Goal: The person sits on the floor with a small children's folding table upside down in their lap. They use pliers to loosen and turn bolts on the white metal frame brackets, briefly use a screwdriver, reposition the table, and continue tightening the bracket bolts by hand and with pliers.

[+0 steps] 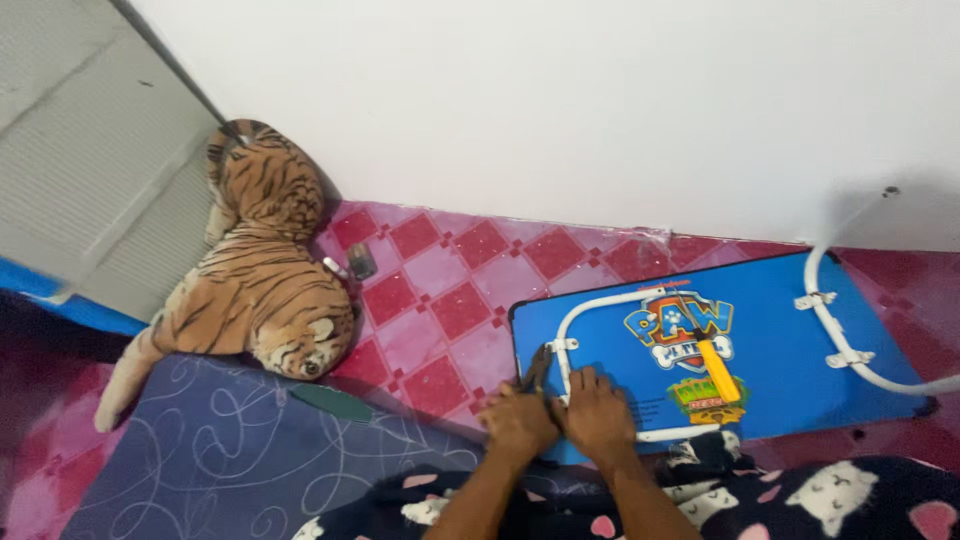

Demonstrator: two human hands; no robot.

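Low in the middle of the frame, two bare hands meet at the near left corner of a blue rectangular folding lap table [780,330], which lies upside down on a pink and red checkered floor covering [440,290]. At that corner, the left hand [518,420] is closed in a fist around the handles of a pair of dark pliers [537,368]; the pliers point up and slightly right in the frame, away from the person, toward a small white bracket [561,345] that pins a bent white metal tube leg [600,305] to the board. Touching it on the right, the right hand [597,412] lies flat on the board, fingers together and pressing down, just beside the tube. Whether the pliers' tips grip the bracket cannot be told. Further right on the board rests a screwdriver with a yellow handle [718,370], nearer the right hand. A second white tube leg [840,340] sits at the far right. A plush tiger toy [260,290] lies at left.
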